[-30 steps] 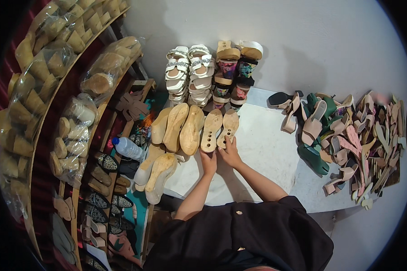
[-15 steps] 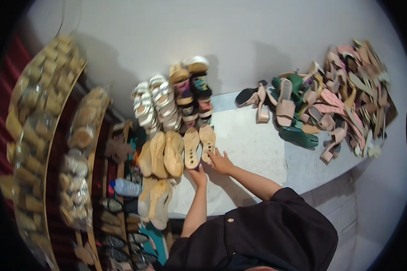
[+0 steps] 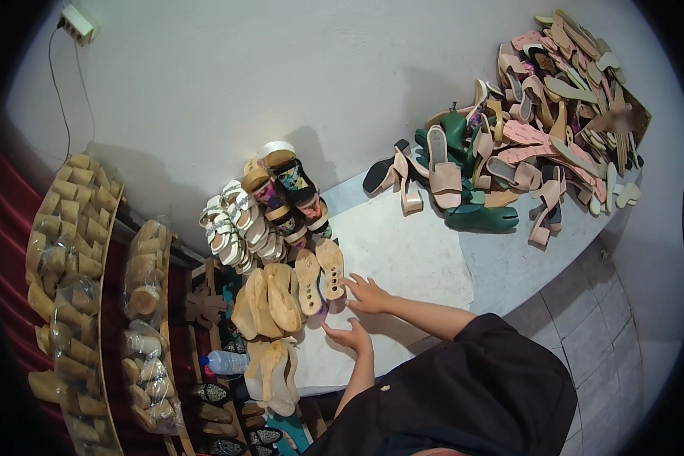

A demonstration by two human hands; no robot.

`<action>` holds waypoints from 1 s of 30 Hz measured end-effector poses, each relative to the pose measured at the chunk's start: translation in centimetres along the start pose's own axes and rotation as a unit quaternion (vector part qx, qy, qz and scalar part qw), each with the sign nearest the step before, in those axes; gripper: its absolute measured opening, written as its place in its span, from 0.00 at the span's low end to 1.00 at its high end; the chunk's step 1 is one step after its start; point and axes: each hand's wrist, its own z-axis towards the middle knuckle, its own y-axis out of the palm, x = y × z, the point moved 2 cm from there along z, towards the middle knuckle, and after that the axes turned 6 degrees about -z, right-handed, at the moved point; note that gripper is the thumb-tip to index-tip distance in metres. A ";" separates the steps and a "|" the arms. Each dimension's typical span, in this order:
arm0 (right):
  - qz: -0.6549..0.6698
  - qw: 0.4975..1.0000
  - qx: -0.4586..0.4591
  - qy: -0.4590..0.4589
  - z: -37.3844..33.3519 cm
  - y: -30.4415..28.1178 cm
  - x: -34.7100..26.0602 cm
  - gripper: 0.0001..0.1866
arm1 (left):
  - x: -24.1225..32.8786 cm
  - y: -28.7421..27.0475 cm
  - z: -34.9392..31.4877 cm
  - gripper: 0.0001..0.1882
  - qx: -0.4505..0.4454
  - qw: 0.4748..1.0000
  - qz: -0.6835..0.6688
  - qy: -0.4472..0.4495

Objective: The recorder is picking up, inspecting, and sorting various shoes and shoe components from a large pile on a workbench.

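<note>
Two tan shoe soles with rows of holes at their heel ends stand side by side on a white sheet; the left one (image 3: 308, 275) and the right one (image 3: 330, 262). My right hand (image 3: 368, 295) is open, fingers spread, its fingertips at the heel end of the right sole; whether they touch is hard to tell. Just below the left sole, my left hand (image 3: 351, 337) is open with nothing in it. Left of these soles is a row of thick tan wedge soles (image 3: 283, 298), and more wedge soles (image 3: 273, 372) lie nearer me.
Behind the soles stand white strapped sandals (image 3: 239, 220) and patterned platform sandals (image 3: 296, 186). A heap of pink heeled sandals (image 3: 442, 178), green shoe lasts (image 3: 482, 219) and loose insoles fills the right. Shelves of bagged heels (image 3: 76, 228) and a water bottle (image 3: 226, 362) are on the left.
My left hand has come away from the left sole's heel end and opened. My right hand stays near the right sole. The whole view has shifted and tilted.
</note>
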 end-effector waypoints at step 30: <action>0.188 0.840 0.486 0.150 -33.4 -48.1 31.3 0.08 | 19.4 35.3 -29.1 0.29 -0.250 0.919 -0.037 0.301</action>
